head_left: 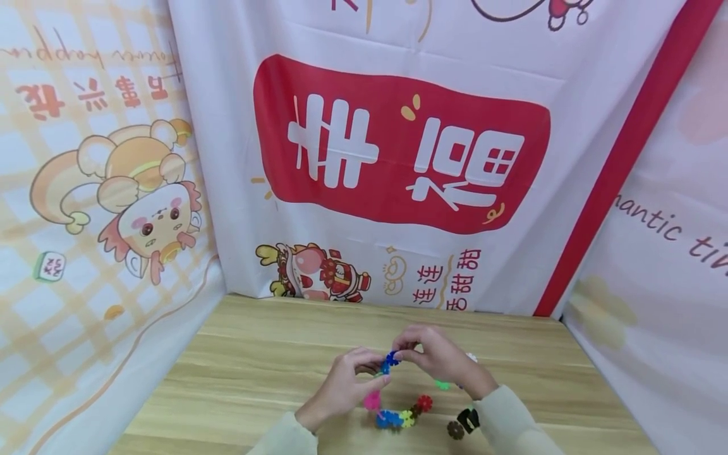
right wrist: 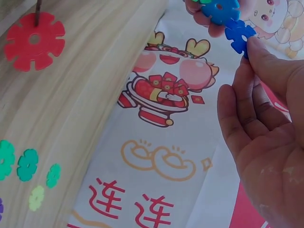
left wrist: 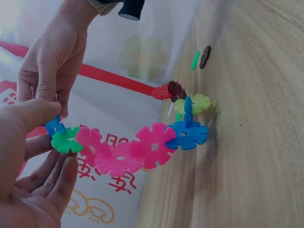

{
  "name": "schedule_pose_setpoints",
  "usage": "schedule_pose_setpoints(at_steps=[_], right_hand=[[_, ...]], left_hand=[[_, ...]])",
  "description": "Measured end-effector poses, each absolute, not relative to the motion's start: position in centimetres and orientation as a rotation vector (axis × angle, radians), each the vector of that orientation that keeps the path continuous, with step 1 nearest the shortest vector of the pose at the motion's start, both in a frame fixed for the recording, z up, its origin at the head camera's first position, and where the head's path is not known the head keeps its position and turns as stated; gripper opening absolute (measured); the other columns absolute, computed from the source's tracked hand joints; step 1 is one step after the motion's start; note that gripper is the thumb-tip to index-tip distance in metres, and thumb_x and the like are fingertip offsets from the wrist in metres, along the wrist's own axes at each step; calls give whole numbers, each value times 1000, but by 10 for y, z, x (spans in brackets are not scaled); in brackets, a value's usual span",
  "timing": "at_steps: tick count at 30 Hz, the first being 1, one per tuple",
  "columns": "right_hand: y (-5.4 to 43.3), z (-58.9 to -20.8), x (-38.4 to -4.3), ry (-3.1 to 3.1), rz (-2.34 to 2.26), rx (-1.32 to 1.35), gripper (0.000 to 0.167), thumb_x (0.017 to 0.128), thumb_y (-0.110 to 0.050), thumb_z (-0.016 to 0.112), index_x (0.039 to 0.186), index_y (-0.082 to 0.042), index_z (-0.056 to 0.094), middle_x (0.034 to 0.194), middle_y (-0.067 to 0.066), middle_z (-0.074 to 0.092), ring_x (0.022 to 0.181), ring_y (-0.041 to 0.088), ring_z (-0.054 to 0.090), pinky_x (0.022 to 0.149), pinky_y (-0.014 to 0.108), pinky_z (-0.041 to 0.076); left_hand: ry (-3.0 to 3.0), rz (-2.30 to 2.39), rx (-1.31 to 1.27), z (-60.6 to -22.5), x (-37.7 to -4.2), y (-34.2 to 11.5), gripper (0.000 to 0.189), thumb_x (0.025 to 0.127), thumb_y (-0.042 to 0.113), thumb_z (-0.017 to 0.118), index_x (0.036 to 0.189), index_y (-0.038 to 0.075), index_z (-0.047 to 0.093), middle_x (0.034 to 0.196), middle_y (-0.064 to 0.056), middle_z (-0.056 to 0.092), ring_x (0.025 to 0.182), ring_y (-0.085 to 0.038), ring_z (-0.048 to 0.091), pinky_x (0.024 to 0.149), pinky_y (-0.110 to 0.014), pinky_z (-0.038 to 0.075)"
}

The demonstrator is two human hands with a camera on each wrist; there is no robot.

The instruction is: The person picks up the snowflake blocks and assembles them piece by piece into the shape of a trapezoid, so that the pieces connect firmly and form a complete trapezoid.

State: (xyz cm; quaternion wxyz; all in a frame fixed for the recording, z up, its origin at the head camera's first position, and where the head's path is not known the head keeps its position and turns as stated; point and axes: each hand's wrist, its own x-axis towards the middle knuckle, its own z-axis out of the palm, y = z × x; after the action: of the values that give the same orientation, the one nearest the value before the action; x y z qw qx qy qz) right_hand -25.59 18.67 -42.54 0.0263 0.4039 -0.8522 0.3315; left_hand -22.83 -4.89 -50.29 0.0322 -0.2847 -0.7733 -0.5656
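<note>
A curved chain of notched, flower-shaped plastic discs hangs between the hands and the table. My left hand [head_left: 344,382] holds its upper end near a green disc [left wrist: 66,140] and a light blue disc [right wrist: 221,10]. With thumb and fingers, my right hand [head_left: 435,354] pinches a dark blue disc [right wrist: 242,35] that meets the light blue one; whether their slots interlock I cannot tell. Down the chain come several pink discs [left wrist: 154,145], blue discs [left wrist: 189,135], a yellow disc [left wrist: 199,102], a brown disc [left wrist: 176,90] and a red disc [head_left: 424,402].
Loose green discs [right wrist: 27,165] and a pale yellow-green disc [right wrist: 36,198] lie on the wooden table [head_left: 256,354]. Near the right sleeve is a dark brown disc [head_left: 455,430] beside a black object [head_left: 469,419]. Printed cloth [head_left: 398,253] hangs along the table's back and sides.
</note>
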Motion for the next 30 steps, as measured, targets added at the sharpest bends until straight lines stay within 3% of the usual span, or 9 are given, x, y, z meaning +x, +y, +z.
schedule_pose_setpoints(at_steps=[13, 21, 30], right_hand=[[172, -418, -251, -2642, 804, 1179, 13, 92, 1, 78, 91, -12, 78, 89, -2, 75, 80, 1, 66, 70, 13, 59], [164, -423, -246, -2545, 635, 1205, 12, 89, 1, 81, 89, -11, 79, 86, -1, 76, 80, 5, 68, 72, 14, 59], [170, -422, -250, -2599, 781, 1305, 8, 91, -3, 80, 95, -11, 81, 92, 1, 80, 84, 4, 72, 75, 14, 60]], left_hand=[[-2298, -1419, -1014, -502, -224, -43, 34, 95, 11, 78, 128, 3, 73, 120, -5, 72, 108, -18, 72, 97, -32, 62], [-2314, -1334, -1001, -507, -222, -44, 35, 95, 9, 78, 128, -1, 72, 121, -7, 71, 107, -16, 72, 95, -29, 62], [-2426, -1445, -967, -498, -229, -48, 24, 96, 26, 79, 118, 16, 78, 111, 4, 74, 98, -6, 69, 90, -25, 62]])
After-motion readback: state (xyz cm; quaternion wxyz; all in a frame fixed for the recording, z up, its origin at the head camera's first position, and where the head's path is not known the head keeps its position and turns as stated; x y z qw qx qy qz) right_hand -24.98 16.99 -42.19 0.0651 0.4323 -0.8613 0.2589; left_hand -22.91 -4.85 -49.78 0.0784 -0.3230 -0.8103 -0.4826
